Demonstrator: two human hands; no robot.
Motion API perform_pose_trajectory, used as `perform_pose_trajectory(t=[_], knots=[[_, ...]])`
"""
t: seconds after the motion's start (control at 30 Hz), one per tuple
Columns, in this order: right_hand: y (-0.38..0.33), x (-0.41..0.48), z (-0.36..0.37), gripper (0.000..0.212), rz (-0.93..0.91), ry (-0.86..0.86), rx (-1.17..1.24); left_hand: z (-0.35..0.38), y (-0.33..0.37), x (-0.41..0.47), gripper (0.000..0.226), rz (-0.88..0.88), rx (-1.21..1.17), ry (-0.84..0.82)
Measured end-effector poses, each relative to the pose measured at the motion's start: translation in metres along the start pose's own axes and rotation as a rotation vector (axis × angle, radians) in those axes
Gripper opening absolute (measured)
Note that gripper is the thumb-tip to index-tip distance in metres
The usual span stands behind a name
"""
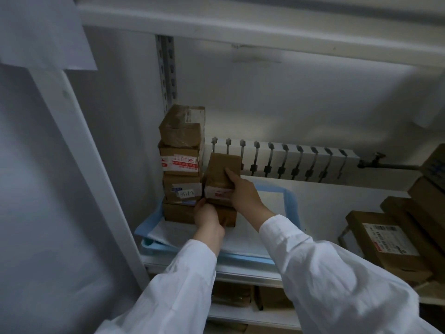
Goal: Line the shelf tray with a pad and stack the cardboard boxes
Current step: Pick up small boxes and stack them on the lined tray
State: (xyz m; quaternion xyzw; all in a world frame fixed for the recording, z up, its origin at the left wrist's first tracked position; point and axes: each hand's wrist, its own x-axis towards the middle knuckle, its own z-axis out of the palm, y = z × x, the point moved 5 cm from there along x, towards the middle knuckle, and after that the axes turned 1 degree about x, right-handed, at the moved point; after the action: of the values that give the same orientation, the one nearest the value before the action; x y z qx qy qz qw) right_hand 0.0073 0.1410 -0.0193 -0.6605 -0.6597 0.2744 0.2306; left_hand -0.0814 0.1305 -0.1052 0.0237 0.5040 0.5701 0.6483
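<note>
A blue shelf tray lined with a white, blue-edged pad sits on the shelf. At its back left corner stands a tall stack of cardboard boxes, several high. Beside that stack, a second, lower stack has a flat bottom box and a taped upper box resting on it. My right hand grips the upper box from its right side, index finger stretched up along its face. My left hand holds the front left of the bottom box. Both arms wear white sleeves.
More cardboard boxes lie on the shelf at the right, beyond the tray. A white radiator runs along the wall behind. A white cabinet post stands at the left, and boxes fill the shelf below.
</note>
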Motion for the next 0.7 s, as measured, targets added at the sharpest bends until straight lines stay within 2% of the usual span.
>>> perform_pose_trajectory(t=[0.1, 0.2, 0.27, 0.4, 0.57, 0.7], knots=[[0.0, -0.004, 0.002, 0.056, -0.012, -0.033, 0.051, 0.004, 0.002, -0.003, 0.035, 0.026, -0.022, -0.003], [-0.003, -0.008, 0.002, 0.073, -0.02, -0.078, 0.095, 0.005, -0.001, -0.008, 0.032, 0.061, 0.022, 0.026], [-0.002, -0.01, 0.0, 0.08, -0.024, -0.047, 0.157, 0.008, -0.004, -0.013, 0.033, 0.06, 0.027, 0.035], [0.003, -0.021, -0.022, 0.065, -0.032, 0.014, 0.228, 0.024, -0.015, -0.024, 0.035, 0.038, -0.025, -0.012], [0.033, -0.031, -0.05, 0.071, -0.005, 0.086, 0.188, 0.044, -0.036, -0.053, 0.019, 0.033, 0.217, -0.076], [0.075, -0.045, -0.08, 0.069, 0.084, 0.177, 0.126, 0.066, -0.07, -0.066, 0.02, -0.032, 0.44, -0.176]])
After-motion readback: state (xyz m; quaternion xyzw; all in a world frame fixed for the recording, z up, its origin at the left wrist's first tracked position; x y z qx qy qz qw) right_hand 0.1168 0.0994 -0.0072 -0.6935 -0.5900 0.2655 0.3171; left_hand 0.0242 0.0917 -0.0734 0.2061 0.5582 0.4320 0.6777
